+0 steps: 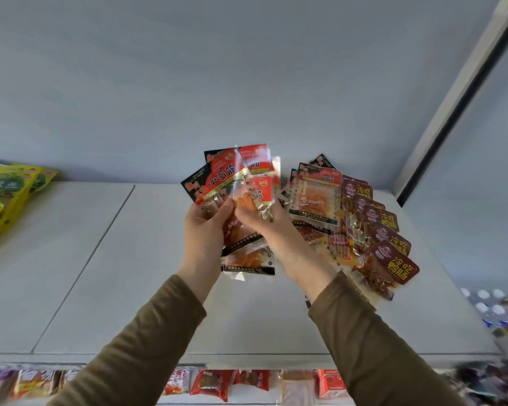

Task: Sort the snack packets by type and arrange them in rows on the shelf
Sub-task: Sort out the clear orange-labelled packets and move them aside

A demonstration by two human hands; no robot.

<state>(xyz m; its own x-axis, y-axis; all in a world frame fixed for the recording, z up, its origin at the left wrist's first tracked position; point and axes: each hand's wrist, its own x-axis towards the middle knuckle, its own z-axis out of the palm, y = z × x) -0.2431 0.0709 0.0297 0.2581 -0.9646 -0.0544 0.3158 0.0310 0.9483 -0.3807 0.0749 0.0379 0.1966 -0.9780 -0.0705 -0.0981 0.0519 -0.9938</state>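
Above the white shelf (165,288) I hold a fanned bunch of red-and-black gluten snack packets (226,177). My left hand (204,232) grips the bunch from the left. At the front of it my right hand (264,227) pinches one clear packet with orange strips (257,197). More packets of that same kind (316,194) lie in a loose pile to the right. A row of dark-red duck-intestine packets (389,259) overlaps along the pile's right side.
Yellow-green packets (9,194) are stacked at the shelf's left end. A lower shelf along the bottom edge holds assorted red and orange snack packs (214,382). A white upright post (452,95) bounds the shelf on the right, with bottled goods (490,306) beyond it.
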